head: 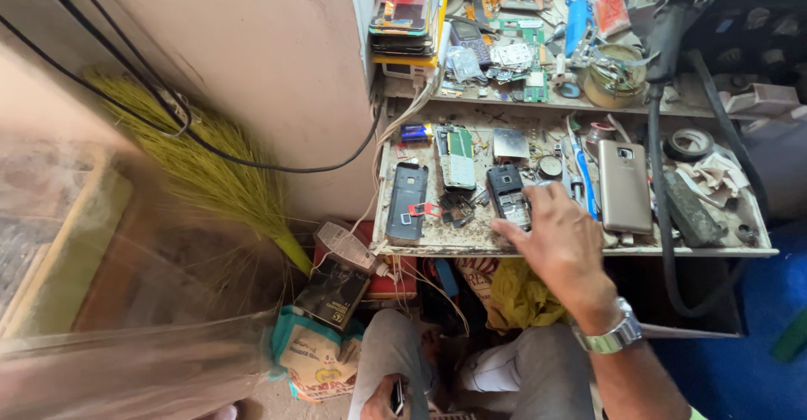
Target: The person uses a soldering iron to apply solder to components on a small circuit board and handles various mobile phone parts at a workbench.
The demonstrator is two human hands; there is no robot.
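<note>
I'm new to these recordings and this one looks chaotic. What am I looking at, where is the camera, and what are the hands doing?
There is no machine here, only a person working with bare hands. The single picture comes from a camera on that person's head, looking down over their knees at a cluttered workbench.

The right hand, with a metal watch on its wrist, reaches onto the bench and touches a small dark keypad phone with its cover off. The left hand rests low near the knee and holds a small dark object, too small to identify.

Also on the bench lie a gold phone, a black phone back cover, a green circuit board and a tape roll. A broom leans against the wall at left.
</note>
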